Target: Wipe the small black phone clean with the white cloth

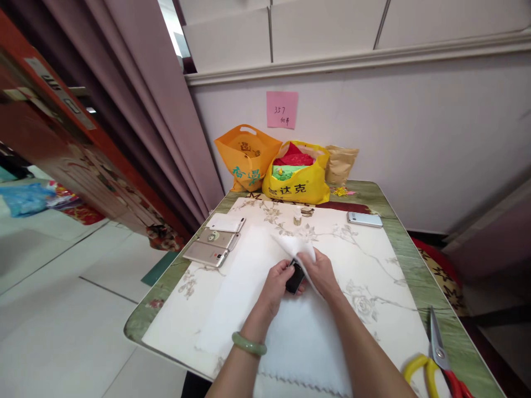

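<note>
Over the middle of the table, my left hand grips a small dark, shiny rectangular object by its left edge. My right hand is closed on a white cloth, whose folded upper part lies against the dark object's right side. The cloth's zigzag lower edge hangs toward me between my forearms. Some fingertips show under the dark object; the rest of its underside is hidden. A green bangle is round my left wrist.
Several phones lie at the table's left, another phone at back right. Scissors lie near the right edge. Orange, yellow and brown bags stand at the back, near a small bottle.
</note>
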`<state>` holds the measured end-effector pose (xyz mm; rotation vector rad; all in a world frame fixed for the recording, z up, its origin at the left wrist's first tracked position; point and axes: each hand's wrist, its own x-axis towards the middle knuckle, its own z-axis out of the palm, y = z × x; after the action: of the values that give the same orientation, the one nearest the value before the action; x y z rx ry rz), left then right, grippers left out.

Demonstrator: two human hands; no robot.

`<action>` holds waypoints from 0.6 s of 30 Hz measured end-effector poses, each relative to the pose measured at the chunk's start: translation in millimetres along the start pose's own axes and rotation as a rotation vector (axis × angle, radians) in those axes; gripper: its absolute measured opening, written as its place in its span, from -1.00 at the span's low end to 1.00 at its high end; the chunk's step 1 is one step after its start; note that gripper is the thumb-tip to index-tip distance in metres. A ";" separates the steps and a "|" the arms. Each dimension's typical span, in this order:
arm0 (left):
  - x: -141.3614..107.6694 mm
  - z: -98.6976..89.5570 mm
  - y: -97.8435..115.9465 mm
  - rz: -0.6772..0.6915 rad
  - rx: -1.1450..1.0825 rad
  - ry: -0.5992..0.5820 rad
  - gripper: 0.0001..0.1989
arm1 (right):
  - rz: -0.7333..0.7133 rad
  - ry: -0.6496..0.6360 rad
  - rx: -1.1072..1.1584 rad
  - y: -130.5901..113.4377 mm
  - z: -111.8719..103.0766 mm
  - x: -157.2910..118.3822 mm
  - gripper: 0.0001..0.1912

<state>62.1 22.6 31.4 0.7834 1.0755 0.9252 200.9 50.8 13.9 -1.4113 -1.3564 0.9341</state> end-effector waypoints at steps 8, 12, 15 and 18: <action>-2.2 2.5 -4.6 0.035 -0.077 0.014 -0.60 | 0.104 0.164 0.052 4.4 2.6 1.0 -0.48; -3.6 1.5 -7.4 0.125 -0.196 0.070 -0.64 | 0.217 0.248 0.256 5.3 1.1 0.1 -0.46; -3.4 1.0 -9.4 0.167 -0.179 0.082 -0.67 | 0.171 0.162 0.326 0.3 1.2 -1.6 -0.45; -2.0 2.9 -12.9 0.255 -0.077 0.137 -0.71 | 0.031 0.021 0.258 -3.2 4.3 -2.6 -0.47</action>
<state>67.5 15.2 21.6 0.8143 1.0675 1.2446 195.6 48.5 15.6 -1.2441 -1.1556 1.0699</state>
